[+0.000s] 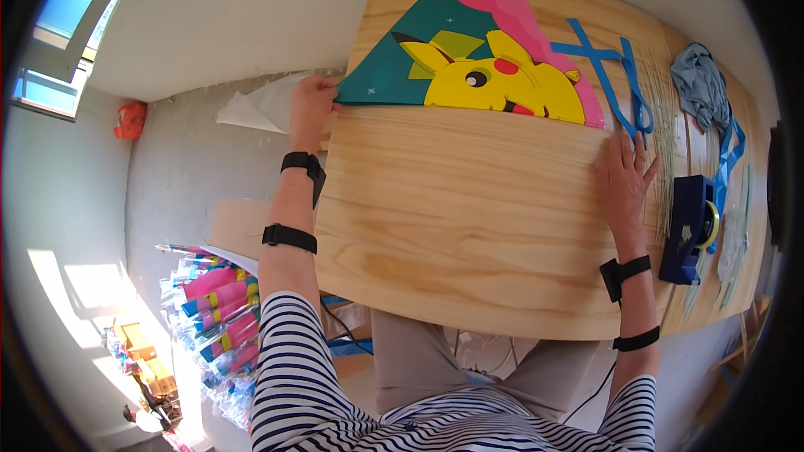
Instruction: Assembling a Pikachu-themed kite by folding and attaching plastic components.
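A triangular kite [511,88] lies folded on the wooden table, dark green and pink, printed with a yellow cartoon animal. Its straight edge faces me and its point is at the far side. At its left corner, my left hand [311,107] has its fingers closed on the edge. My right hand [625,180] rests on the table just below the right corner, fingers apart and holding nothing. Beyond those fingertips lie blue ribbon strips [605,75], partly looped. Whether the right fingertips touch the kite or the ribbon cannot be made out.
Thin sticks [662,134] run along the table's right part. A dark blue tape dispenser [687,230] and crumpled grey-blue cloth [700,85] are further right. Many wrapped colourful packs [219,310] are heaped low on the left. The table's near edge [469,331] is above my lap.
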The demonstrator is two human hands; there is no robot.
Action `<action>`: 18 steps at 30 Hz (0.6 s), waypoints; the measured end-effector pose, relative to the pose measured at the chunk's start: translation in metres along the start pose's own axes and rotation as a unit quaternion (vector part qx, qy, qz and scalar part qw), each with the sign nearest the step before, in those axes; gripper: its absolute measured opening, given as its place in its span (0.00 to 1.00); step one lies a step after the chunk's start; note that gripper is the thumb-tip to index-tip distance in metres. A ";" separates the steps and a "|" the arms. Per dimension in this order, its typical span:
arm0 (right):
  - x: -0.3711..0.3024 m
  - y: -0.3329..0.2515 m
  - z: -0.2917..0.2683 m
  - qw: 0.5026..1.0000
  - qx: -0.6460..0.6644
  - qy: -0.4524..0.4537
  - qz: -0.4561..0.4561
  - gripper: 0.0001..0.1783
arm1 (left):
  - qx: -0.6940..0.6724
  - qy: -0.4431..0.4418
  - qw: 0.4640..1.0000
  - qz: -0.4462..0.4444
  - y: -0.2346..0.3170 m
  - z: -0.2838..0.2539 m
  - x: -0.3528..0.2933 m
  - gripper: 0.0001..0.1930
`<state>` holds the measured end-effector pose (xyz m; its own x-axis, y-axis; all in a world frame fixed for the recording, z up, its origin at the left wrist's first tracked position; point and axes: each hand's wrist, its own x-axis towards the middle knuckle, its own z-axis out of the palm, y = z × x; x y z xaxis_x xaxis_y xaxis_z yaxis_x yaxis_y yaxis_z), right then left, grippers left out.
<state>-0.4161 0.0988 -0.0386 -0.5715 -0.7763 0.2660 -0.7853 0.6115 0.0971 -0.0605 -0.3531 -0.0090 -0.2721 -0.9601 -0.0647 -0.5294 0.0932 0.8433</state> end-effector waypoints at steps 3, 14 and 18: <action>-0.011 -0.016 0.001 0.999 0.033 0.016 -0.022 0.29 | 0.100 0.009 0.995 0.028 0.013 0.008 -0.004 0.07; -0.033 -0.029 -0.010 0.994 0.093 0.021 -0.048 0.26 | 0.385 0.150 0.867 0.279 0.031 0.009 -0.018 0.07; -0.043 -0.032 -0.010 0.992 0.114 0.014 -0.047 0.27 | 0.069 0.053 0.994 0.066 0.072 0.015 -0.033 0.04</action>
<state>-0.3638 0.1139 -0.0439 -0.4889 -0.8216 0.2931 -0.8700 0.4837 -0.0954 -0.1019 -0.3107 0.0457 -0.2650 -0.9586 0.1046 -0.6013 0.2491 0.7592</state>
